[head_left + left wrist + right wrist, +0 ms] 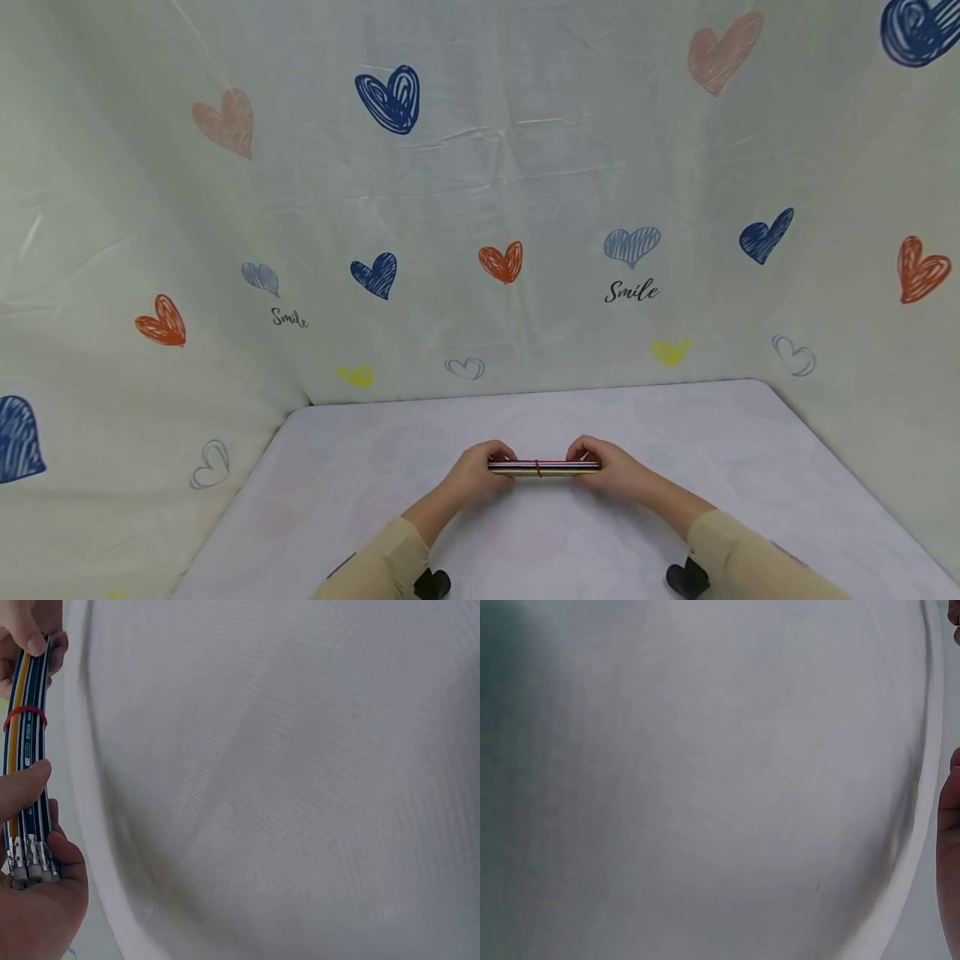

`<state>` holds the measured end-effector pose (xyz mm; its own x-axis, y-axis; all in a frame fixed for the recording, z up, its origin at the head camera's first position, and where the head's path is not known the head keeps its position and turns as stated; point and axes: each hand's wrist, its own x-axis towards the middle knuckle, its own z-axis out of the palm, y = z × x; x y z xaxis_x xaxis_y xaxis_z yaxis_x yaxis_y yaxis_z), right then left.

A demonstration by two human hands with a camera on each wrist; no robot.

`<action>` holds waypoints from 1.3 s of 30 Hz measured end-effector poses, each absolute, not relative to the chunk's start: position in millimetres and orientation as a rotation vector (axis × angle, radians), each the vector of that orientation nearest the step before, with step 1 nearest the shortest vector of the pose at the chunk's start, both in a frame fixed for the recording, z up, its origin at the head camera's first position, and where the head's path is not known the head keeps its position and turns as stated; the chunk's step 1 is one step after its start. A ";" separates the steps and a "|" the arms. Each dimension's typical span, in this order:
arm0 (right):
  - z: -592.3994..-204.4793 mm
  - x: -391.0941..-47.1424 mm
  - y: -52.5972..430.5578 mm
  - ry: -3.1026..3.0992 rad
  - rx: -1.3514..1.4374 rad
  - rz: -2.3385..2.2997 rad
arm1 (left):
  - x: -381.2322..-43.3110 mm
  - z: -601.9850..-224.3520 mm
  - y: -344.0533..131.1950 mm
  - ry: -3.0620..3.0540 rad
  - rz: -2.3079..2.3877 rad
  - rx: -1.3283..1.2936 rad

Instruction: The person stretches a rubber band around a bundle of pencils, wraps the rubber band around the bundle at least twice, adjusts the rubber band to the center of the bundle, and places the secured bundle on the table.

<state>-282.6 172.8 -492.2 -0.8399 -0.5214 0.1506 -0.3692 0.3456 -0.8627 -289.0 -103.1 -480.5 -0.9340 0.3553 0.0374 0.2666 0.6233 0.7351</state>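
A bundle of striped pencils (pixel 553 469) is held level above the table, between both hands. Around its middle runs a red rubber band (pixel 26 714). My left hand (pixel 478 475) grips one end, thumb on the near side in the left wrist view, where metal ferrules and eraser tips (pixel 31 866) show beside the palm. The other end is pinched by my right hand (pixel 613 469), seen at the top of the left wrist view. Only a sliver of the right hand (pixel 949 847) enters the right wrist view, and the pencils are out of that frame.
Under the hands is a white-covered table (pixel 360 450) with rounded far corners. Behind and beside it hangs a pale curtain (pixel 450 183) printed with hearts and the word Smile. Black heart-shaped pieces (pixel 687 577) appear by both sleeve cuffs.
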 end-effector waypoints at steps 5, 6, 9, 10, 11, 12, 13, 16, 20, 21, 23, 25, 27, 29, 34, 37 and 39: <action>-493.8 -285.3 176.4 2.446 -0.816 -1.473 | -287.9 -481.6 -101.7 2.724 1.131 0.496; -493.9 -285.6 176.8 2.458 -0.793 -1.451 | -287.5 -481.5 -101.2 2.727 1.103 0.501; -495.1 -286.8 177.4 2.503 -0.762 -1.387 | -287.2 -480.0 -99.9 2.760 0.985 0.570; -495.8 -287.3 177.5 2.516 -0.758 -1.366 | -287.6 -479.4 -99.7 2.775 0.938 0.602; -496.4 -287.7 177.6 2.530 -0.759 -1.348 | -287.9 -478.5 -99.6 2.788 0.891 0.633; -497.1 -288.1 177.7 2.547 -0.753 -1.323 | -288.4 -477.7 -99.7 2.802 0.842 0.660; -497.7 -288.4 177.6 2.562 -0.756 -1.301 | -289.0 -477.5 -99.9 2.813 0.802 0.683; -498.7 -289.0 177.4 2.599 -0.760 -1.242 | -290.5 -476.2 -100.8 2.824 0.706 0.720; -497.4 -288.2 177.0 2.620 -0.773 -1.199 | -291.9 -475.2 -100.8 2.816 0.645 0.728; -497.0 -287.9 177.1 2.624 -0.776 -1.188 | -292.2 -475.1 -100.7 2.812 0.637 0.726; -496.4 -287.4 177.4 2.626 -0.780 -1.175 | -292.7 -474.9 -100.5 2.809 0.618 0.724; -496.3 -286.9 177.7 2.630 -0.779 -1.158 | -292.7 -474.9 -100.7 2.808 0.598 0.735; -496.2 -286.2 178.3 2.634 -0.777 -1.137 | -292.3 -474.7 -101.3 2.804 0.583 0.746; -495.8 -285.4 179.0 2.635 -0.774 -1.120 | -292.2 -475.7 -102.4 2.804 0.566 0.763; -493.8 -282.2 183.3 2.642 -0.777 -1.107 | -291.0 -477.3 -106.4 2.795 0.567 0.755; -489.3 -277.5 186.9 2.660 -0.798 -1.107 | -286.1 -473.2 -110.9 2.794 0.611 0.732; -484.0 -272.7 189.0 2.675 -0.824 -1.102 | -281.4 -468.2 -114.9 2.796 0.643 0.734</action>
<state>-272.7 189.0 -484.0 -0.8418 -0.5335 0.0817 -0.4362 0.5833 -0.6852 -281.4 -114.9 -468.2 -0.8619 0.5032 -0.0629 0.4253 0.7847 0.4510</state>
